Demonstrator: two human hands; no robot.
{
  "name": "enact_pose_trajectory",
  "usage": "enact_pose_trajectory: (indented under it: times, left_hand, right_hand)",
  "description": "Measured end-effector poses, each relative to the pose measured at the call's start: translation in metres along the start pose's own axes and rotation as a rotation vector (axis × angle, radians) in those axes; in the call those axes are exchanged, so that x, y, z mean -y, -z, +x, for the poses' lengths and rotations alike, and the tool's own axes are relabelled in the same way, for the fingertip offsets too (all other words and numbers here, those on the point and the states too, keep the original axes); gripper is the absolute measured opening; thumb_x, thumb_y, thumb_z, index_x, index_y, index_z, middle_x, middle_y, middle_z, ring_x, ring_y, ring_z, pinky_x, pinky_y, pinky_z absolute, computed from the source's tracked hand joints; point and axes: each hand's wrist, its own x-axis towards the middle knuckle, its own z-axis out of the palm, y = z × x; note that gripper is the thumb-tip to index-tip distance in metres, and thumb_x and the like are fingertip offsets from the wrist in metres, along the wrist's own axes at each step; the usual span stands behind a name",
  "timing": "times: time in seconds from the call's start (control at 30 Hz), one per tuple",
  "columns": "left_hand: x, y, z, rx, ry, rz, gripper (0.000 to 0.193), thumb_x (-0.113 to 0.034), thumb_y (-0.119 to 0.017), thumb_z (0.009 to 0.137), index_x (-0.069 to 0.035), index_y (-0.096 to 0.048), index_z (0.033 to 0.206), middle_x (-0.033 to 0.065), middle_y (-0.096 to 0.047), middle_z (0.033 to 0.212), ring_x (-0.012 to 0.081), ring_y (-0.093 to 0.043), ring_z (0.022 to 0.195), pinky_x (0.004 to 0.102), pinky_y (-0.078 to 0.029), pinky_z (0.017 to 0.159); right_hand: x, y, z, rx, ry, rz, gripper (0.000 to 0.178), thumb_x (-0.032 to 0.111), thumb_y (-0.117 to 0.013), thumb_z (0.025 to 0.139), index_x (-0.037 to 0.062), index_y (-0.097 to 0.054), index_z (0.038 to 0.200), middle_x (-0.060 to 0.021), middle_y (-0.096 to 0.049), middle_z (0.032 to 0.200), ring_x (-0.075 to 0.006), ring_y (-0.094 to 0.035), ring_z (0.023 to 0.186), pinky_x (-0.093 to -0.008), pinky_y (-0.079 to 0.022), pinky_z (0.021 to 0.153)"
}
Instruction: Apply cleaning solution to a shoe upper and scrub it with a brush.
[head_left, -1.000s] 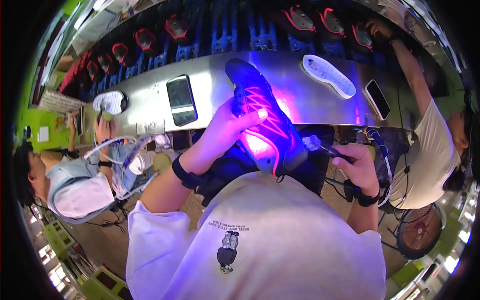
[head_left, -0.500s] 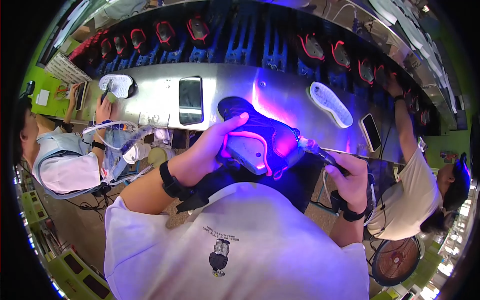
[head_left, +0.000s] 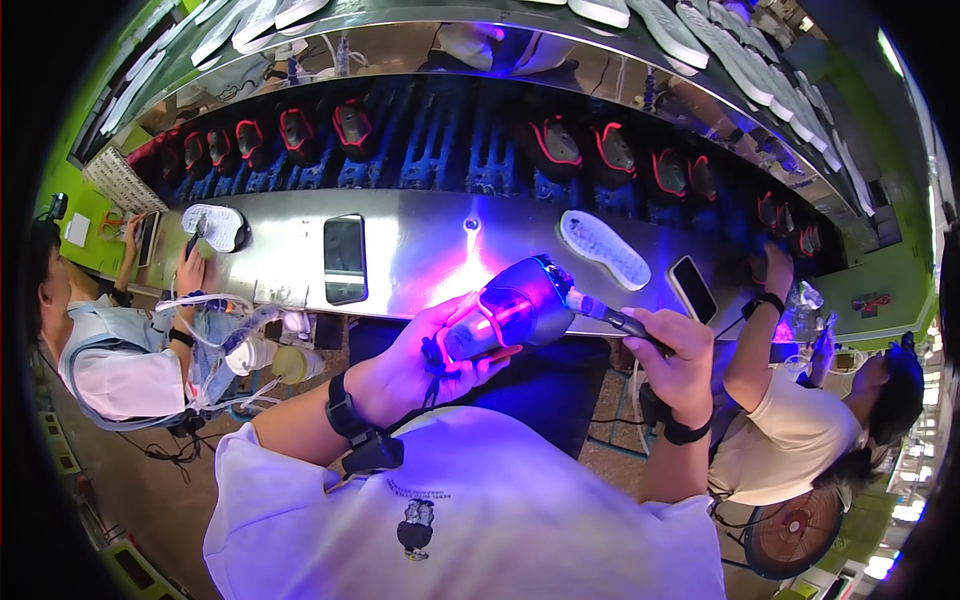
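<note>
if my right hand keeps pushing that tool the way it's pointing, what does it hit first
Most likely the shoe that your left hand holds. The right hand aims the dark tool up and leftward, and its tip already seems to touch the shoe's end, though depth is hard to judge.

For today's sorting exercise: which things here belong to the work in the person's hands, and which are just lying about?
In use:
shoe, held in the left hand
tool, held in the right hand, its tip at the shoe

Lying about:
phone on the bench
second phone
loose sole
row of shoes behind
</note>
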Motion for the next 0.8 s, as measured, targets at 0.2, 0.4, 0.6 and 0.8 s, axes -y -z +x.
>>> enact_pose_trajectory:
  times: [0.2, 0.4, 0.6, 0.8]
  left_hand:
    - [-0.001, 0.029, 0.016, 0.186, 0.245, -0.287, 0.073, -0.054, -0.059, 0.094, 0.007, -0.051, 0.133, 0.0281, -0.061, 0.118, 0.0293, -0.067, 0.082, 0.031, -0.061, 0.059]
    - [0.014, 0.034, 0.01, 0.294, 0.302, -0.377, 0.075, -0.055, -0.063, 0.091, 0.01, -0.055, 0.126, 0.0274, -0.06, 0.115, 0.0258, -0.063, 0.081, 0.0253, -0.056, 0.055]
    - [0.014, 0.043, -0.007, 0.362, 0.236, -0.349, 0.079, -0.059, -0.067, 0.089, 0.008, -0.053, 0.129, 0.0279, -0.062, 0.11, 0.0269, -0.063, 0.078, 0.0248, -0.055, 0.052]
    - [-0.022, 0.014, -0.015, 0.141, -0.489, 0.475, 0.057, -0.038, -0.072, 0.092, -0.001, -0.056, 0.132, 0.0099, -0.068, 0.122, 0.0233, -0.071, 0.101, 0.0388, -0.058, 0.091]
  right_hand:
    - [0.009, -0.008, 0.007, -0.02, 0.015, 0.008, 0.036, -0.005, -0.077, 0.078, 0.0023, -0.075, 0.113, -0.0048, -0.061, 0.072, -0.0102, -0.05, 0.056, -0.0246, -0.037, 0.053]
    - [0.003, -0.034, 0.014, 0.007, 0.067, 0.1, 0.036, -0.005, -0.077, 0.077, 0.0015, -0.074, 0.113, -0.0059, -0.061, 0.073, -0.013, -0.053, 0.06, -0.0259, -0.04, 0.056]
    - [0.0, -0.067, -0.008, 0.063, -0.008, 0.12, 0.035, 0.0, -0.078, 0.079, -0.0003, -0.074, 0.113, -0.0069, -0.065, 0.079, -0.0134, -0.059, 0.067, -0.0267, -0.044, 0.06]
    - [-0.022, -0.079, 0.006, 0.171, -0.5, -0.017, 0.03, 0.006, -0.07, 0.093, -0.0025, -0.069, 0.122, -0.011, -0.074, 0.101, -0.0166, -0.069, 0.085, -0.0305, -0.054, 0.079]
